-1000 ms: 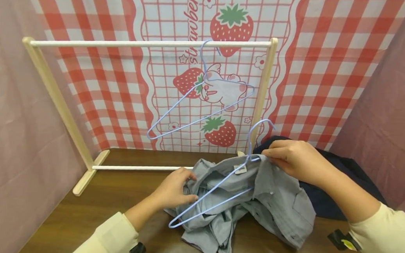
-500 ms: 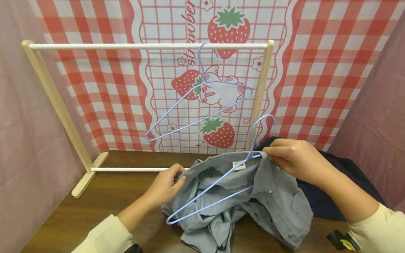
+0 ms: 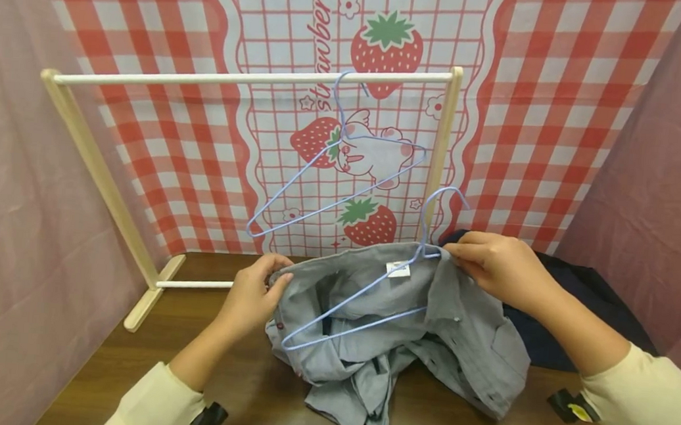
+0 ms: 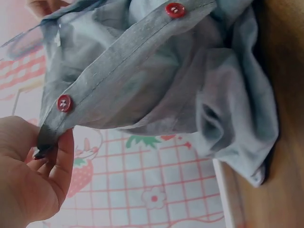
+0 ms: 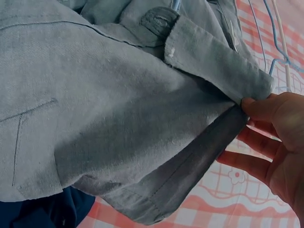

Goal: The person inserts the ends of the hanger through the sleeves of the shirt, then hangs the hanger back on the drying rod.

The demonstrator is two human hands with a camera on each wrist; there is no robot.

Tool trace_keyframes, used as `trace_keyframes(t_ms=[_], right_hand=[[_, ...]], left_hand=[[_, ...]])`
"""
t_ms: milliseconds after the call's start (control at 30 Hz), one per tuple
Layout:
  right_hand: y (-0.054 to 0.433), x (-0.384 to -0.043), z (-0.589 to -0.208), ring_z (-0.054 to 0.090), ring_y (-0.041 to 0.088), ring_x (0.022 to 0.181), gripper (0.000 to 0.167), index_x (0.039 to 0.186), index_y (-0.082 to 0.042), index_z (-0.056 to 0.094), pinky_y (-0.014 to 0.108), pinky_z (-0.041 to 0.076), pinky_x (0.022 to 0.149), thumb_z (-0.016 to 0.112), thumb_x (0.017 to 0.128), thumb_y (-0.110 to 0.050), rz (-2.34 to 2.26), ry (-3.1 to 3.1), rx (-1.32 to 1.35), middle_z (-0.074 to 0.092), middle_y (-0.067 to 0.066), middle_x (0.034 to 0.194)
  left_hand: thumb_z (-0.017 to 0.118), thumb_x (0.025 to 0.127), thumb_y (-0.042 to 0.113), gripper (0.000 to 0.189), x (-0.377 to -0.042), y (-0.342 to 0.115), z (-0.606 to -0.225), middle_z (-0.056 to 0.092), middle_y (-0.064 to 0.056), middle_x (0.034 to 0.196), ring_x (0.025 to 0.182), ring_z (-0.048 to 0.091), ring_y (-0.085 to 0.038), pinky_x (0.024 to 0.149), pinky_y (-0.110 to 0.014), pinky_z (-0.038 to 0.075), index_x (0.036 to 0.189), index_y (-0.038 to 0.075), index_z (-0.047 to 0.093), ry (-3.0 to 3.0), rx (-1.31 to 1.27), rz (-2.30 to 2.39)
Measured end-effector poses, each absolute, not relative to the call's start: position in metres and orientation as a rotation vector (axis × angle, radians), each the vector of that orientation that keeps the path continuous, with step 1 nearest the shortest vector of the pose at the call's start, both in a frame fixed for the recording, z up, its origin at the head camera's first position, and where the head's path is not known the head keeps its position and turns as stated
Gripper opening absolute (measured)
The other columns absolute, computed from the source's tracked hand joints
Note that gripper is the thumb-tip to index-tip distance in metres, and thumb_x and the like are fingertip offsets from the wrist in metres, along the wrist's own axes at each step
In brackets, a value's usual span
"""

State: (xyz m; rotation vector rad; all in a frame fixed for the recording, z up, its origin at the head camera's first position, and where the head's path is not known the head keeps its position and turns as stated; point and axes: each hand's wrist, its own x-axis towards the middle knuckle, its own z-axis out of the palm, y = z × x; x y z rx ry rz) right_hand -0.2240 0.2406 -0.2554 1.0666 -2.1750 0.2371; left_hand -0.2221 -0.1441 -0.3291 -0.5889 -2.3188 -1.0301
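Observation:
A grey shirt (image 3: 366,267) with a white neck label is stretched between both hands, its lower part bunched on the table. My left hand (image 3: 253,295) pinches its left collar edge; red buttons (image 4: 64,103) run along the placket beside those fingers in the left wrist view. On the other side my right hand (image 3: 499,266) pinches the collar near the shoulder, the thumb on the cloth in the right wrist view. A light blue wire hanger (image 3: 340,308) has its right arm inside the shirt's right shoulder. Its left arm lies across the open neck, and the hook stands up above the collar.
Behind the shirt stands a rack with wooden posts (image 3: 106,176) and a white top rail (image 3: 207,77). Another light blue hanger (image 3: 301,185) hangs from that rail. Dark navy cloth (image 3: 571,307) lies on the brown table (image 3: 189,334) behind the right forearm.
My left hand has taken hold of the collar edge and drawn it left and up, spreading the neck wider. The hanger's left tip has risen slightly. My right hand keeps its grip.

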Motion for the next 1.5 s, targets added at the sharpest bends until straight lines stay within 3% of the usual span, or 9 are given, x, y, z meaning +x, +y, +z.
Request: trace_keyframes(t_ms=[267, 467, 800, 1100, 1367, 1500], right_hand=[[0.234, -0.226, -0.263, 0.048, 0.010, 0.057, 0.033, 0.101, -0.005, 0.076, 0.030, 0.043, 0.046, 0.081, 0.069, 0.005, 0.184, -2.180, 0.923, 0.065, 0.002, 0.080], [0.228, -0.228, -0.270, 0.047, 0.013, 0.055, 0.033, 0.102, -0.004, 0.076, 0.030, 0.038, 0.043, 0.079, 0.071, 0.006, 0.158, -2.194, 0.836, 0.062, 0.005, 0.078], [0.218, -0.234, -0.273, 0.060, 0.029, 0.067, 0.032, 0.101, -0.006, 0.075, 0.045, 0.046, 0.041, 0.074, 0.072, 0.009, 0.036, -2.197, 0.699, 0.062, 0.010, 0.080], [0.204, -0.237, -0.272, 0.060, 0.036, 0.076, 0.031, 0.104, -0.005, 0.073, 0.053, 0.047, 0.046, 0.068, 0.076, 0.009, 0.018, -2.310, 0.547, 0.062, 0.015, 0.083], [0.197, -0.236, -0.267, 0.062, 0.040, 0.077, 0.032, 0.107, 0.001, 0.072, 0.057, 0.049, 0.051, 0.065, 0.077, 0.008, 0.076, -2.356, 0.489, 0.065, 0.018, 0.088], [0.191, -0.233, -0.267, 0.062, 0.040, 0.075, 0.031, 0.107, 0.000, 0.072, 0.056, 0.049, 0.051, 0.062, 0.078, 0.008, 0.106, -2.364, 0.464, 0.064, 0.018, 0.087]], left_hand=[[0.080, 0.076, -0.001, 0.024, -0.215, -0.162, -0.316, 0.070, -0.002, 0.087, 0.065, 0.056, -0.009, 0.057, -0.024, 0.050, 0.096, 0.006, 0.070, -2.385, -0.635, -1.022], [0.081, 0.074, -0.001, 0.022, -0.208, -0.168, -0.306, 0.070, -0.003, 0.083, 0.067, 0.062, -0.010, 0.059, -0.025, 0.054, 0.093, 0.004, 0.072, -2.370, -0.647, -1.020], [0.080, 0.073, 0.001, 0.025, -0.195, -0.161, -0.280, 0.070, -0.001, 0.083, 0.065, 0.061, -0.008, 0.059, -0.028, 0.053, 0.096, 0.008, 0.072, -2.285, -0.726, -0.931], [0.078, 0.071, -0.002, 0.025, -0.173, -0.135, -0.274, 0.067, -0.001, 0.079, 0.063, 0.061, -0.005, 0.056, -0.022, 0.053, 0.094, 0.006, 0.071, -2.234, -0.793, -0.931], [0.071, 0.068, -0.007, 0.023, -0.171, -0.092, -0.297, 0.064, 0.001, 0.077, 0.067, 0.059, -0.007, 0.058, -0.016, 0.048, 0.084, 0.009, 0.069, -2.095, -0.917, -0.757], [0.070, 0.066, -0.008, 0.025, -0.171, -0.070, -0.309, 0.062, 0.002, 0.078, 0.068, 0.057, -0.008, 0.058, -0.019, 0.047, 0.083, 0.010, 0.068, -2.065, -0.936, -0.703]])
